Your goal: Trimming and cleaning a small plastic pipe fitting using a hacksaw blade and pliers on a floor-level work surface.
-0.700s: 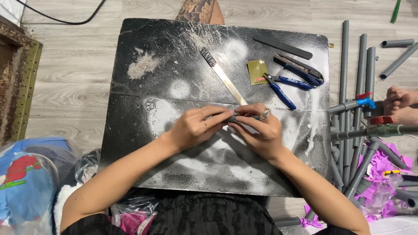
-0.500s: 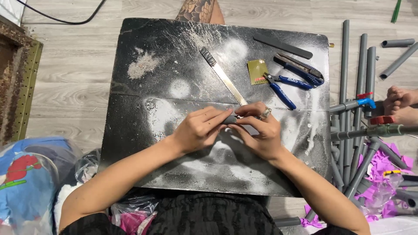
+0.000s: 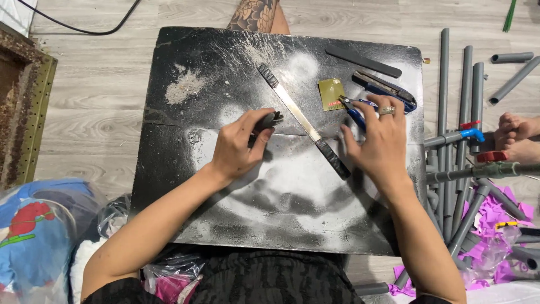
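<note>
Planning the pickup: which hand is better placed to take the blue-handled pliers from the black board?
Right hand: its fingers already rest over the blue-handled pliers, while the left hand grips a small dark fitting.

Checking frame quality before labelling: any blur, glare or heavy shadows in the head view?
Head view: even, soft light, no hard glare; the black board shows pale dust patches, not reflections. Faint shadows lie under the left hand and right hand. Both hands and the metal file look sharp, no motion blur. The grey pipes at the right edge lean slightly, mild wide-angle distortion.
</note>
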